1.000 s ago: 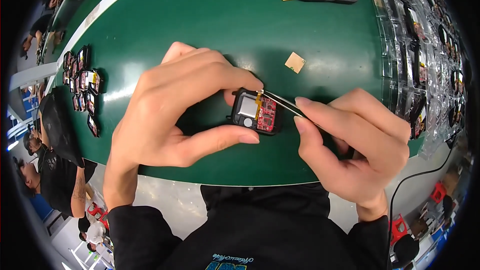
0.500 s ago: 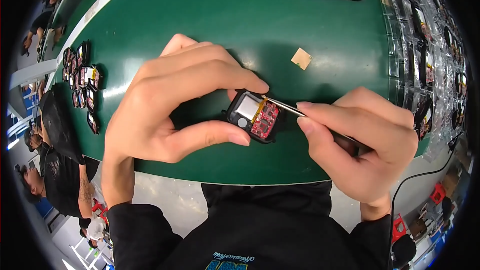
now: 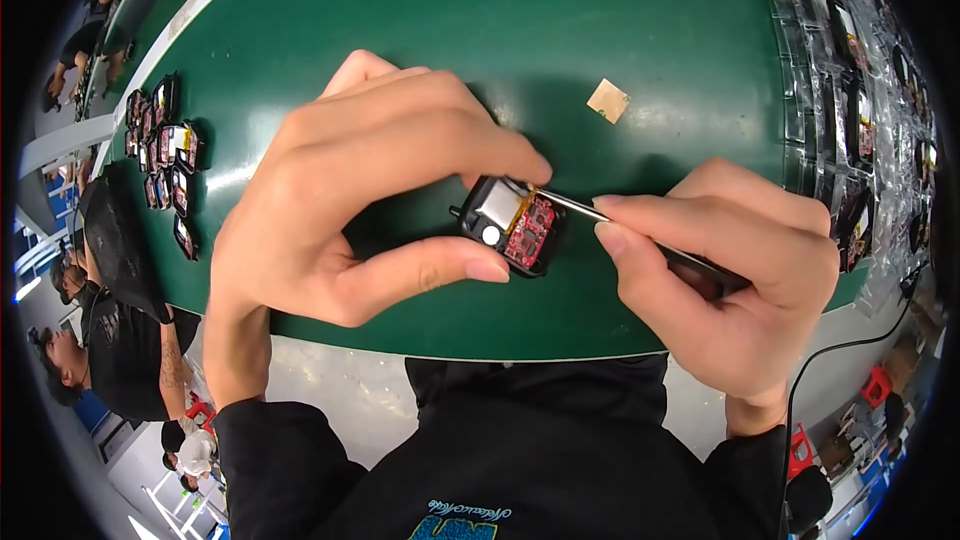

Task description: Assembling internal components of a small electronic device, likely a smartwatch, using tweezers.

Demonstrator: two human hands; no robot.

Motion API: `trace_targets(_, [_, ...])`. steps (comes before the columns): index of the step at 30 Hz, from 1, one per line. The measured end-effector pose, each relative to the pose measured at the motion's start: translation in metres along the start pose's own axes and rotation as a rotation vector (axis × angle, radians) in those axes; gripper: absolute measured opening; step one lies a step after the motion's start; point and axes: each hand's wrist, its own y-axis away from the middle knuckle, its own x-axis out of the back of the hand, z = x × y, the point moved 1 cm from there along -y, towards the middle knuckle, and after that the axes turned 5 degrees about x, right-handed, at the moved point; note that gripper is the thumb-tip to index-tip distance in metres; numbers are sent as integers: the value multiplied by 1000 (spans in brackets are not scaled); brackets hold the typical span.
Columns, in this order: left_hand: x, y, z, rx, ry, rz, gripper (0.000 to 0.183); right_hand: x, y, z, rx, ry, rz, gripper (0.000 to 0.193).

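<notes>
Over the green table (image 3: 450, 25), my left hand (image 3: 335, 185) pinches the black case (image 3: 512, 225) across opposite edges; my right hand (image 3: 735, 275) holds tweezers (image 3: 582, 208) at its upper edge. I judge the case light and stiff, its red board (image 3: 531, 234) fragile, best gripped by the sides.
</notes>
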Motion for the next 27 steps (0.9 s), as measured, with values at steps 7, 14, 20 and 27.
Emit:
trace_targets(7, [-1, 2, -1, -34, -29, -4, 53, -2, 3, 3, 56, 26, 22, 24])
trace_targets(14, [0, 4, -2, -20, -29, -7, 52, -5, 6, 0, 106, 67, 39, 24])
trace_targets(20, [1, 4, 6, -23, -73, 19, 53, 4, 8, 0, 65, 29, 165, 19])
trace_targets(27, [-6, 1, 15, -67, -179, 79, 57, 2, 10, -4, -3, -27, 264, 15])
